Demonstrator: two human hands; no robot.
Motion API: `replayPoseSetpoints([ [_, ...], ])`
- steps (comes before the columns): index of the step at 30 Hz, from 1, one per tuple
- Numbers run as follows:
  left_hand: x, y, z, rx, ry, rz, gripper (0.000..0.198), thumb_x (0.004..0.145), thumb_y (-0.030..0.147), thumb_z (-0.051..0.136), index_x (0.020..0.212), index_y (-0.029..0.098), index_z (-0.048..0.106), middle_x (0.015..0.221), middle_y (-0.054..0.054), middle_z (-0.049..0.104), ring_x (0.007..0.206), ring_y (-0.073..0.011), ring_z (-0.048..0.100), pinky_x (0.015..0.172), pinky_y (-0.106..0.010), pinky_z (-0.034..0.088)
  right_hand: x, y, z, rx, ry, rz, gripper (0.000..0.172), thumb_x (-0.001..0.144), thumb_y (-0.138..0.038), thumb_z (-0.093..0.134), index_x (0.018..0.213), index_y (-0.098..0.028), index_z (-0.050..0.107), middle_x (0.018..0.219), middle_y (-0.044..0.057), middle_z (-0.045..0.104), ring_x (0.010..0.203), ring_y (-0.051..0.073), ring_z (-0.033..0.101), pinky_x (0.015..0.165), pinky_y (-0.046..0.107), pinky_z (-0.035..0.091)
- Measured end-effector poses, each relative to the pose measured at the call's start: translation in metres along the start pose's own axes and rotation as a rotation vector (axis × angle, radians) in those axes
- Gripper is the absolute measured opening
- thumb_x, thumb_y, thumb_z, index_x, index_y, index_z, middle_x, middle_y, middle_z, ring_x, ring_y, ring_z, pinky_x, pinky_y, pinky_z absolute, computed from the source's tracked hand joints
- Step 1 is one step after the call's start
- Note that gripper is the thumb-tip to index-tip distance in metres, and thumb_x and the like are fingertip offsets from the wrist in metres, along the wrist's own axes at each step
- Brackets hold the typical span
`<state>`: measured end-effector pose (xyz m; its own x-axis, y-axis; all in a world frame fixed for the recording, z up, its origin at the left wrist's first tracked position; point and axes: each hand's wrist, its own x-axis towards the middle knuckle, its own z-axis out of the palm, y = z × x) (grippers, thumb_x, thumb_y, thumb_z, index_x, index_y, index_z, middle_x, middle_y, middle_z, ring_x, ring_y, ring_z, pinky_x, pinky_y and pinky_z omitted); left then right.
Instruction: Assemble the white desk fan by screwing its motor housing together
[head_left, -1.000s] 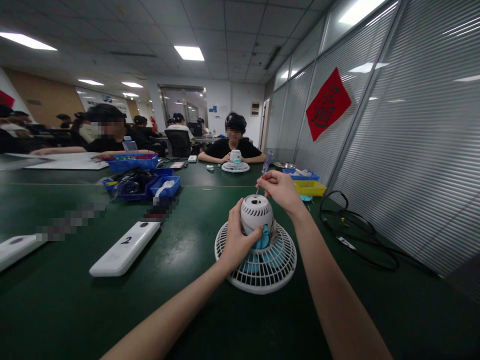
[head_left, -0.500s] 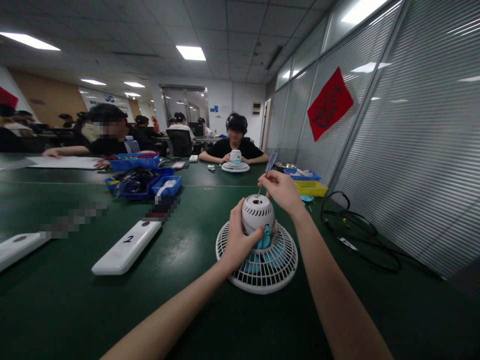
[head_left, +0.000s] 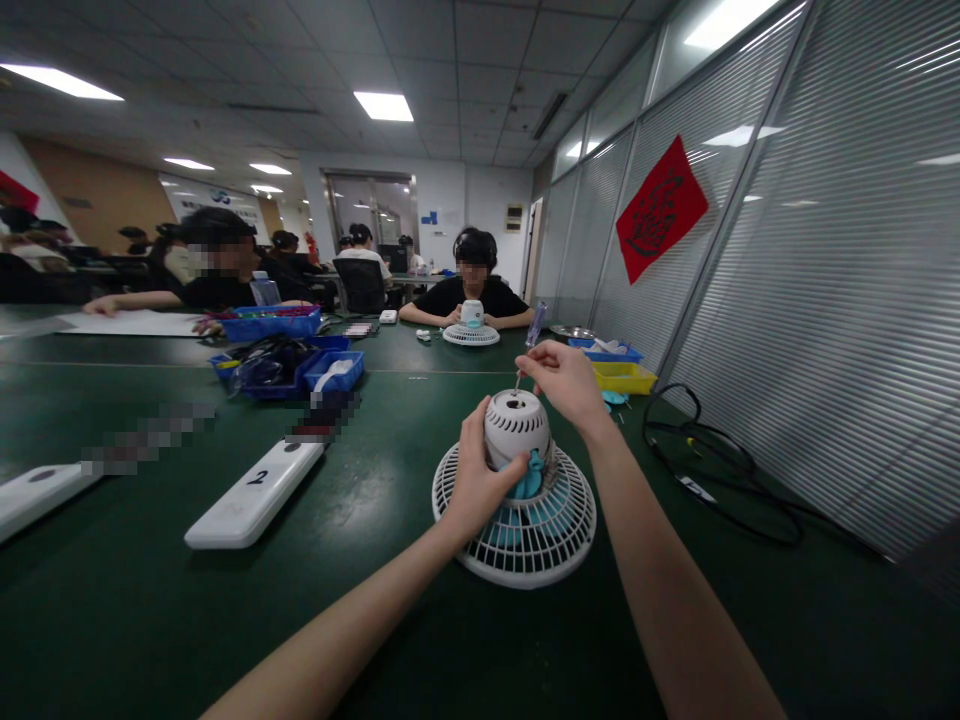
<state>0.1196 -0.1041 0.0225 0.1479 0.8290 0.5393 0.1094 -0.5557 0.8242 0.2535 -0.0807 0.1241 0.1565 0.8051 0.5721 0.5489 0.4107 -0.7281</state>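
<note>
On the dark green table, a white fan is laid face down, its round motor housing gripped by the left hand, while a clear-handled screwdriver is pinched in the right hand, its tip held just above the housing's top.

the person's own body shows as two arms only. the left hand and its forearm are bare, the forearm running uncovered to the picture's edge at about 7 o'clock. the right hand and its forearm are bare as well, uncovered down to the edge at about 5 o'clock. both forearms are slim and smooth, with narrow wrists. the fingers are slender; the nails are too small to make out.
</note>
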Motion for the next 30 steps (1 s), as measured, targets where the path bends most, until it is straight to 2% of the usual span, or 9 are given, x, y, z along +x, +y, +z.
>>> replayPoseSetpoints([
  [5,0.0000,-0.0004,0.0003,-0.001,-0.008,-0.006,0.071,0.073,0.028,0.063,0.137,0.026,0.033,0.139,-0.010,0.038,0.134,-0.0274,0.034,0.112,-0.048,0.024,0.0015,0.0015,0.0001,0.055,-0.041,0.008,0.010,0.080,-0.020,0.057,0.072,-0.015,0.059,0.071,0.005,0.070,0.041,0.007,0.050,0.044,0.021,0.042],
  [11,0.0005,-0.0009,0.0004,-0.002,-0.011,-0.011,0.072,0.072,0.028,0.063,0.137,0.026,0.033,0.139,-0.009,0.038,0.134,-0.0272,0.034,0.112,-0.046,0.026,0.0021,0.0021,0.0018,0.053,-0.054,0.009,0.013,0.083,-0.020,0.051,0.076,-0.014,0.060,0.073,0.005,0.071,0.039,0.006,0.048,0.043,0.020,0.041],
  [22,0.0005,0.0008,0.0006,-0.005,-0.002,-0.012,0.070,0.071,0.028,0.063,0.136,0.025,0.035,0.138,-0.010,0.039,0.134,-0.0287,0.034,0.113,-0.048,0.025,-0.0001,0.0025,0.0018,-0.084,0.006,-0.069,0.013,0.080,-0.028,0.059,0.071,-0.020,0.055,0.067,0.003,0.065,0.062,0.016,0.063,0.053,0.025,0.046],
  [30,0.0003,0.0007,0.0004,0.000,-0.004,-0.013,0.071,0.072,0.028,0.063,0.136,0.025,0.034,0.138,-0.010,0.039,0.133,-0.0283,0.035,0.112,-0.047,0.026,-0.0004,-0.0016,0.0014,-0.035,0.003,0.006,0.017,0.076,-0.029,0.063,0.066,-0.019,0.053,0.065,0.004,0.066,0.059,0.016,0.062,0.054,0.026,0.046],
])
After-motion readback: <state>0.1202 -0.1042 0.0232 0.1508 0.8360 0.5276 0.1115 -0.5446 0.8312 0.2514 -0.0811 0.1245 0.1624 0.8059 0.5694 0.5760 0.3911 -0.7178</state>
